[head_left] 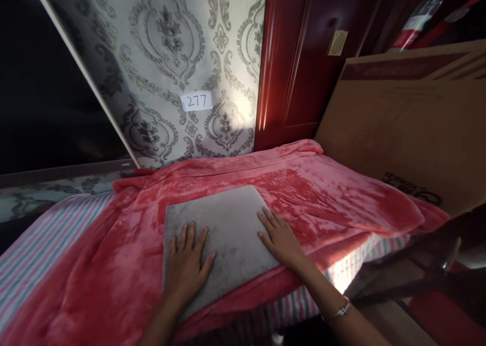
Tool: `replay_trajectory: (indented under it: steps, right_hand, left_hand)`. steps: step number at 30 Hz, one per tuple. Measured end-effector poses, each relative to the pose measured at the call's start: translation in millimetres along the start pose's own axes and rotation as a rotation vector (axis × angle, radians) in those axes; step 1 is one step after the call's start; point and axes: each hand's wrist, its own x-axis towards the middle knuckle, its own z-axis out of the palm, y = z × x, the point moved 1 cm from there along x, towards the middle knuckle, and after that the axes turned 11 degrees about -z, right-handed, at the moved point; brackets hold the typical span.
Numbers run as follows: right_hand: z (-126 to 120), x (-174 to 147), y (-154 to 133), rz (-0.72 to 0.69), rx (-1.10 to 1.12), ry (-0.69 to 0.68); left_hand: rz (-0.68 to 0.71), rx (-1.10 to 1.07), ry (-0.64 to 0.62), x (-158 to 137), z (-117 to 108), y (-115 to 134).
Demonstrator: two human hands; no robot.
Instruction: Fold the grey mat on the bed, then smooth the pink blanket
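Observation:
A flat grey square pad [231, 234], which looks soft and slightly mottled, lies on a red plush blanket [322, 194]. My left hand [188, 262] rests palm down on the left part of the pad, its fingers spread and pointing away from me. On the pad's right edge lies my right hand [283, 237], also flat with the fingers apart, partly over the blanket. Neither hand grips anything. A bracelet [339, 310] circles my right wrist.
Striped cloth [56, 234] shows under the blanket. A large dark screen [56, 83] stands at left, and a big cardboard box [410, 118] leans at right. Behind are patterned wallpaper [167, 37] with a paper label [196, 101] and a dark red door [304, 57].

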Motion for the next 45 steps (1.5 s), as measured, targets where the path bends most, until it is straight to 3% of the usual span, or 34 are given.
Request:
replay_trajectory:
  steps: [6,10,15,20,32,41,45]
  right_hand:
    - [-23.6,9.2,-17.9,0.000,-0.100,-0.072]
    - [-35.4,40.6,-51.9,-0.206,-0.106,-0.045]
    - [-19.7,81.0,-77.3,-0.397,-0.047,-0.061]
    - [-2.2,90.2,-62.1,-0.338,-0.046,-0.049]
    - [-3.7,83.8,8.3,-0.049,-0.114,-0.067]
    - [-7.4,80.8,8.9,0.004,-0.155,-0.087]
    - [-11.6,77.8,-10.7,-0.028,-0.185,-0.060]
  left_hand:
    - [-0.012,-0.016,-0.011,0.1,-0.8,0.0]
    - [-0.019,-0.007,-0.019,-0.1,-3.3,1.8]
    - [-0.038,-0.020,-0.035,-1.2,-7.9,5.0]
    - [-0.040,-0.031,-0.060,-3.4,-7.8,5.9]
    - [-0.067,-0.049,-0.124,-7.0,-15.9,12.4]
    - [-0.079,-0.078,-0.154,-8.5,-16.3,14.0]
    - [-0.083,-0.107,-0.209,-6.4,-21.9,14.8]
